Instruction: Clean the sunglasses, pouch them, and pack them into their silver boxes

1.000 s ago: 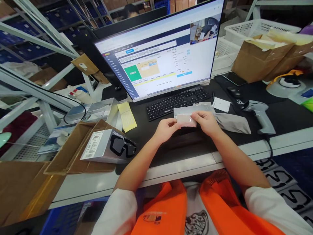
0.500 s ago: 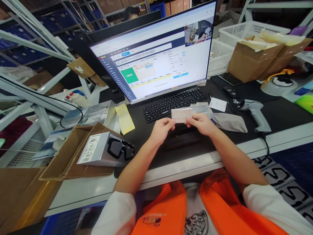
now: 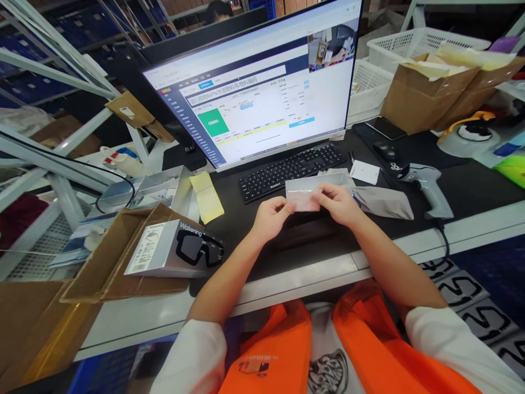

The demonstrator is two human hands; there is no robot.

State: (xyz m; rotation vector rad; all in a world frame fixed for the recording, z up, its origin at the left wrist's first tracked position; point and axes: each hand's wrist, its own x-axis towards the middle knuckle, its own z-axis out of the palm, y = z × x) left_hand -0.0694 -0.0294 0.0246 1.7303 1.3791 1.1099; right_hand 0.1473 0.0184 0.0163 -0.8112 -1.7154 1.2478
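Observation:
Both my hands hold a small pale, see-through packet (image 3: 304, 198) just in front of the black keyboard (image 3: 292, 171). My left hand (image 3: 271, 217) pinches its left edge and my right hand (image 3: 338, 204) pinches its right edge. The packet hangs a little above the black desk mat (image 3: 471, 189). A grey cloth pouch (image 3: 383, 202) lies just right of my right hand. A large monitor (image 3: 262, 90) with a form on it stands behind the keyboard.
A grey barcode scanner (image 3: 426, 186), a mouse (image 3: 384, 150) and a phone (image 3: 385, 128) lie to the right. A white card (image 3: 366, 172) sits near the keyboard. To the left are a boxed pair of sunglasses (image 3: 172, 254) on open cardboard (image 3: 110, 273) and a yellow pad (image 3: 207, 196). Cardboard boxes (image 3: 435, 93) and white baskets (image 3: 414, 44) stand at back right.
The packet stayed pinched between both hands, rising slightly and then coming down toward me again. The view shifted a little; nothing else on the desk moved.

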